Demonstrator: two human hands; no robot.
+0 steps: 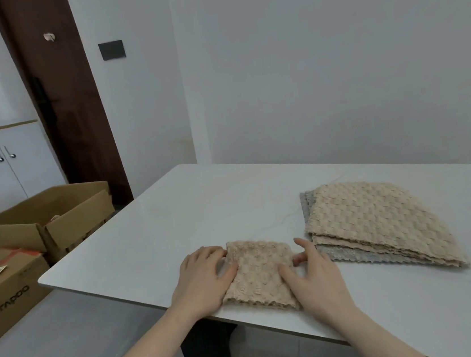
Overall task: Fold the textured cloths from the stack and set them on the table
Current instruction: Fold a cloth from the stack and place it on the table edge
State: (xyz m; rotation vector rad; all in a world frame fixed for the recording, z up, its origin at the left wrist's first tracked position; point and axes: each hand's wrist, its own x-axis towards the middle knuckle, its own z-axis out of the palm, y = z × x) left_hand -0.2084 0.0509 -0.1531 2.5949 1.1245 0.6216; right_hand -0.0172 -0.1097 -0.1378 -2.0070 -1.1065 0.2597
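The small folded bumpy beige cloth (258, 273) is pressed flat by both hands (203, 277) (314, 275), grip released; if let go, it could spring open.

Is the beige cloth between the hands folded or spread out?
Folded: the beige cloth looks much smaller than those in the stack, with layered edges at its near side.

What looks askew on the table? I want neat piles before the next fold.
The stack is fanned: grey cloths jut out under the beige ones at its left and near edges. The folded cloth between both hands looks tidy.
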